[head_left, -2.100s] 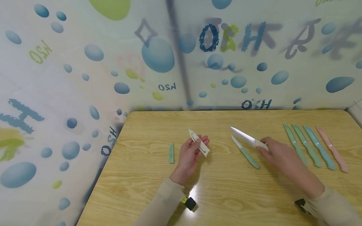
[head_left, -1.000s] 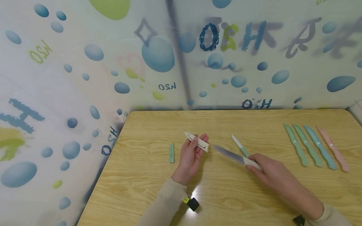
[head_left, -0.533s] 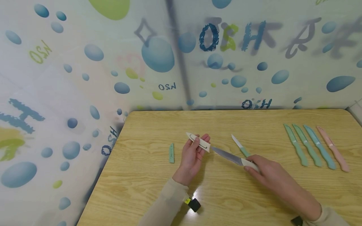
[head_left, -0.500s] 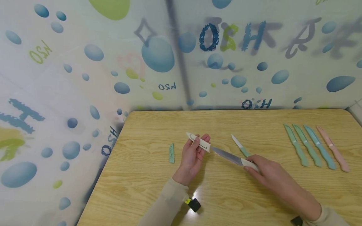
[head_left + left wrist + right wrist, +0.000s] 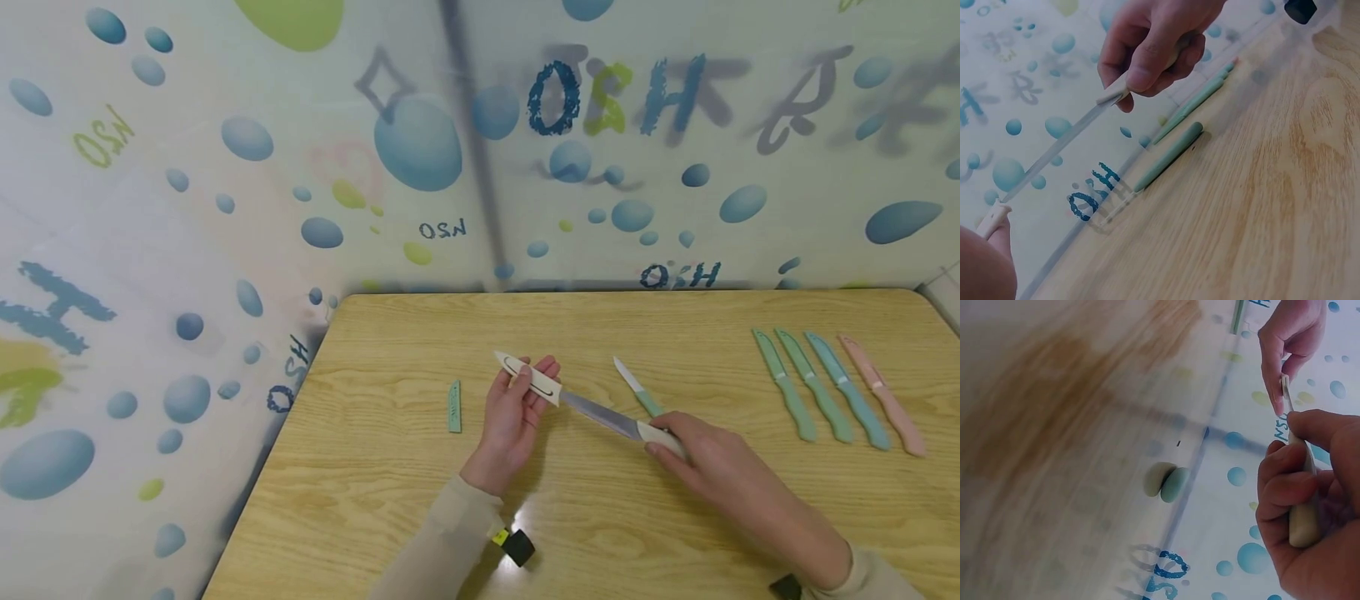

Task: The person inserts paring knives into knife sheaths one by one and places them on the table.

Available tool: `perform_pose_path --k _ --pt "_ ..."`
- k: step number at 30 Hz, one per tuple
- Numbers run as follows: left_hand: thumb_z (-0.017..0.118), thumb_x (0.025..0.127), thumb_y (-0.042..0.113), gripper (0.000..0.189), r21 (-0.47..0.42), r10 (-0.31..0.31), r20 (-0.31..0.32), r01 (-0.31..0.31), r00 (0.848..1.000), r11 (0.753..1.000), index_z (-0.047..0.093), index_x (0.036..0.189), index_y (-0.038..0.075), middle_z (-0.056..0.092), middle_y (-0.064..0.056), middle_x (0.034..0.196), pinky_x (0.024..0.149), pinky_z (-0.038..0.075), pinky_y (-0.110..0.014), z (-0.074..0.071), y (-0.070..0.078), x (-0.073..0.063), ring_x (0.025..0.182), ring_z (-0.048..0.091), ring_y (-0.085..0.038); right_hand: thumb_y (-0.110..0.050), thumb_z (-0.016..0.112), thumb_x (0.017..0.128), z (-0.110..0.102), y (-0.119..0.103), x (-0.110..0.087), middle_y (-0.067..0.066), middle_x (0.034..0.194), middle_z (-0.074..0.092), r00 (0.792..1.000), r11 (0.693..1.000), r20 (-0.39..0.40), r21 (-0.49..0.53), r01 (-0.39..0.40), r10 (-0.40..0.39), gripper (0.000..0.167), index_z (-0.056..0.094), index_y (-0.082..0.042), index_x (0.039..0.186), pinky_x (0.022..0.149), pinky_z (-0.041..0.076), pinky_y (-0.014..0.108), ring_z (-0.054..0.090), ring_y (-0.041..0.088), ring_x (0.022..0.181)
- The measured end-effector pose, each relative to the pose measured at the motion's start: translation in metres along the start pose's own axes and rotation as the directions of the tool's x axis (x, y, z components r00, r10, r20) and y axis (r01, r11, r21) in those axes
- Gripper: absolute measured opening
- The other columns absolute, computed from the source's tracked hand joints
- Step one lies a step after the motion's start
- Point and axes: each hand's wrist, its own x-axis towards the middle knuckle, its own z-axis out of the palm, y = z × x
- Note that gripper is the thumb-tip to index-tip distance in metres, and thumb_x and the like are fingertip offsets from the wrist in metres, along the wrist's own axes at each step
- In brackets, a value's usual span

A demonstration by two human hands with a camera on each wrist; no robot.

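My left hand (image 5: pixel 510 425) holds a white blade sheath (image 5: pixel 528 379) across its fingers, thumb pressed on top. My right hand (image 5: pixel 723 467) grips the white handle of a knife (image 5: pixel 603 415), whose blade points left toward the sheath. In the head view the blade's tip sits right at the sheath's mouth, with most of the blade bare. The left wrist view shows the knife (image 5: pixel 1054 150) and sheath (image 5: pixel 992 219) in one line. Behind the right hand lies a bare green-handled knife (image 5: pixel 641 392), its handle end hidden. A small green sheath (image 5: pixel 454 407) lies left of the left hand.
On the right of the wooden table (image 5: pixel 360 517) several sheathed knives lie side by side: two green, a blue one (image 5: pixel 847 390) and a pink one (image 5: pixel 883 396). A patterned wall (image 5: pixel 510 200) borders the table's back and left edges.
My right hand has brought the white knife left and down from above the green knife, so its tip meets the sheath. The left hand has turned the sheath flatter, its mouth toward the blade.
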Motion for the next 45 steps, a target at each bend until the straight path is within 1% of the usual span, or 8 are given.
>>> perform_pose_path --k 6,14,21,26,30,33,40,45 --pt "0.04 0.113 0.01 0.041 0.018 0.019 0.023 -0.02 1.0 1.0 0.029 0.148 -0.007 0.062 -0.027 0.136 0.106 0.053 -0.036 0.004 -0.003 -0.003 0.122 0.067 -0.028 -0.021 0.075 0.097 -0.001 -0.004 0.0 -0.003 0.099 0.071 0.999 1.0 -0.022 -0.003 0.023 -0.023 0.025 0.068 -0.008 0.117 0.061 0.052 0.03 0.059 0.005 0.077" --pt "0.041 0.112 0.008 0.033 0.001 0.014 0.014 -0.014 1.0 1.0 0.036 0.142 -0.005 0.064 -0.026 0.133 0.105 0.053 -0.036 0.008 -0.007 -0.004 0.12 0.067 -0.029 -0.021 0.074 0.098 0.0 -0.008 0.001 -0.003 0.097 0.069 1.0 1.0 0.006 0.004 -0.01 0.01 0.024 0.067 -0.008 0.117 0.06 0.05 0.029 0.055 0.006 0.075" --pt "0.041 0.112 0.007 0.036 -0.002 0.008 0.02 -0.008 1.0 1.0 0.032 0.144 -0.007 0.064 -0.026 0.133 0.105 0.053 -0.036 0.009 -0.011 -0.005 0.12 0.067 -0.029 -0.018 0.075 0.097 0.002 -0.011 0.002 -0.004 0.095 0.068 1.0 1.0 -0.015 0.001 0.0 0.0 0.024 0.067 -0.007 0.117 0.059 0.049 0.027 0.052 0.006 0.073" --pt "0.043 0.112 0.007 0.032 0.003 0.013 0.035 -0.013 0.999 1.0 0.035 0.139 -0.006 0.063 -0.028 0.134 0.105 0.053 -0.036 0.011 -0.014 -0.008 0.12 0.068 -0.029 -0.019 0.075 0.097 0.003 -0.014 0.003 -0.004 0.095 0.068 1.0 1.0 -0.025 0.0 -0.001 0.001 0.025 0.068 -0.008 0.118 0.059 0.05 0.028 0.053 0.006 0.073" --pt "0.043 0.112 0.008 0.03 0.007 0.024 0.046 -0.024 0.999 1.0 0.036 0.138 -0.005 0.063 -0.028 0.134 0.104 0.053 -0.036 0.011 -0.016 -0.008 0.12 0.068 -0.028 -0.019 0.076 0.097 0.004 -0.016 0.004 -0.005 0.093 0.068 0.999 1.0 -0.037 -0.01 0.004 -0.004 0.024 0.068 -0.008 0.117 0.058 0.049 0.027 0.052 0.005 0.072" --pt "0.043 0.112 0.008 0.033 0.008 0.038 0.06 -0.038 0.997 0.999 0.033 0.139 -0.007 0.063 -0.028 0.134 0.104 0.054 -0.036 0.011 -0.017 -0.009 0.119 0.068 -0.027 -0.019 0.077 0.096 0.004 -0.017 0.004 -0.006 0.091 0.067 0.999 1.0 -0.047 -0.017 0.009 -0.01 0.023 0.069 -0.009 0.116 0.057 0.049 0.026 0.051 0.005 0.071" --pt "0.042 0.111 0.006 0.038 0.002 0.028 0.024 -0.028 0.999 1.0 0.031 0.145 -0.008 0.064 -0.027 0.132 0.104 0.054 -0.037 0.017 -0.018 -0.012 0.119 0.068 -0.029 -0.018 0.077 0.096 0.005 -0.018 0.006 -0.007 0.089 0.065 0.998 1.0 -0.064 -0.016 0.022 -0.023 0.023 0.068 -0.008 0.115 0.055 0.046 0.025 0.05 0.005 0.069" --pt "0.042 0.111 0.005 0.038 0.0 0.033 0.024 -0.033 0.999 0.999 0.031 0.145 -0.008 0.064 -0.028 0.131 0.104 0.054 -0.037 0.019 -0.021 -0.012 0.119 0.068 -0.029 -0.017 0.076 0.096 0.005 -0.019 0.007 -0.008 0.086 0.062 0.998 1.0 -0.057 -0.002 0.013 -0.013 0.023 0.068 -0.008 0.115 0.055 0.044 0.024 0.048 0.004 0.068"
